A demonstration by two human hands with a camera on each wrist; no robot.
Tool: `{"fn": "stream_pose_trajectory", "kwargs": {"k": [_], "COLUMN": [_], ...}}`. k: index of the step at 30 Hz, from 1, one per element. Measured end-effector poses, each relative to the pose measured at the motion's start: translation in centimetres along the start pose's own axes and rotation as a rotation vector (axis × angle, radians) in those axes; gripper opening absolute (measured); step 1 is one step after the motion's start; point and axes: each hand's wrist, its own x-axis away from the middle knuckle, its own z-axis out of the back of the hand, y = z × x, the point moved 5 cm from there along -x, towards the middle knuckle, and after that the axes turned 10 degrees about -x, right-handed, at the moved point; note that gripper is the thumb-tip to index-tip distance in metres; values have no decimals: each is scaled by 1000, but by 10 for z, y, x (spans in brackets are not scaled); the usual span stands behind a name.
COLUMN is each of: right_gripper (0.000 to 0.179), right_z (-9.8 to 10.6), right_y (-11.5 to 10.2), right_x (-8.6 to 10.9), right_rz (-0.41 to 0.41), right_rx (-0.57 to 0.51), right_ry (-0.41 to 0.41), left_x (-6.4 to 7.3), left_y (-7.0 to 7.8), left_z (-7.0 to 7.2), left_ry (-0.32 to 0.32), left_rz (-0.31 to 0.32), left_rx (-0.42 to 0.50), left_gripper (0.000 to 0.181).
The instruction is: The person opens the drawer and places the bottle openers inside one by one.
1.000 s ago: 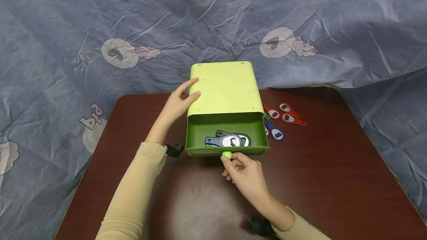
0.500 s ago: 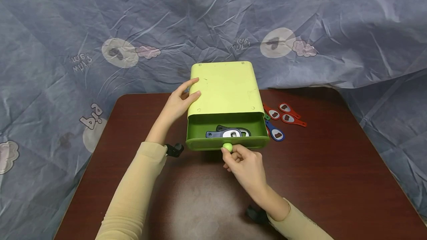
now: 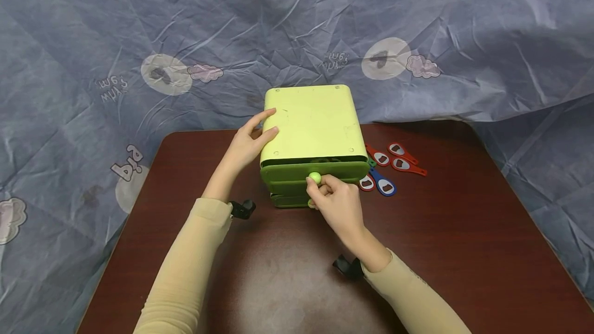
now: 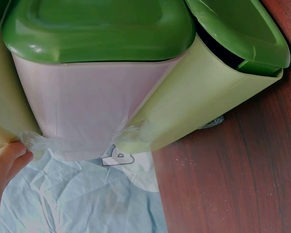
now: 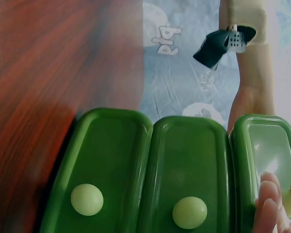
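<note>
A yellow-green drawer cabinet stands on the table with its green drawer fronts towards me. My left hand rests against its upper left edge, fingertips on the top panel. With thumb and fingers, my right hand pinches the round light-green knob of the top drawer. That drawer is almost fully in; a thin dark gap shows along its upper edge, and its contents are mostly hidden. In the right wrist view, two lower drawers carry similar knobs. The left wrist view shows my left fingers touching the cabinet's side.
Right of the cabinet lie several bottle openers: red ones, a blue one and a green one partly hidden. The brown table extends to both sides. Behind it hangs a wrinkled blue-grey cloth.
The top drawer has slid inward from well open to nearly in, pushed by my right hand at its knob. The bottle openers inside have gone from sight. My left hand has stayed put.
</note>
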Motion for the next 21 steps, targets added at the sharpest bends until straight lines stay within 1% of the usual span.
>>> {"fn": "stream_pose_trajectory", "kwargs": {"k": [8, 16, 21], "right_gripper": [30, 29, 29], "right_z": [-3, -3, -3], "right_y": [4, 6, 9], "right_x": [-13, -15, -14], "right_rz": [-8, -19, -50], "right_rx": [6, -18, -29], "right_ry": [5, -10, -30], "left_x": [-1, 0, 0], "left_y": [-1, 1, 0], "left_z": [-1, 0, 0], "left_ry": [3, 8, 4], "left_rz": [-3, -1, 9], "left_rx": [7, 13, 12], "left_gripper": [52, 51, 51]}}
